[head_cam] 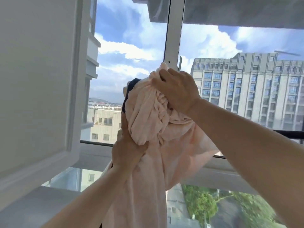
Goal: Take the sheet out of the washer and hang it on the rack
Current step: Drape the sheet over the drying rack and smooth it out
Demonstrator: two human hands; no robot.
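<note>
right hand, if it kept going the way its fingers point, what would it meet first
The right hand already grips the bunched pink sheet, so that comes first. Past it, probably the white window post, though depth is unclear.

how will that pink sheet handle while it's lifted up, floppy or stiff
Likely very floppy: the pink sheet bunches into twisted folds under the right hand and sags below the left hand. Probably awkward rather than fragile, since loose fabric trails down.
</note>
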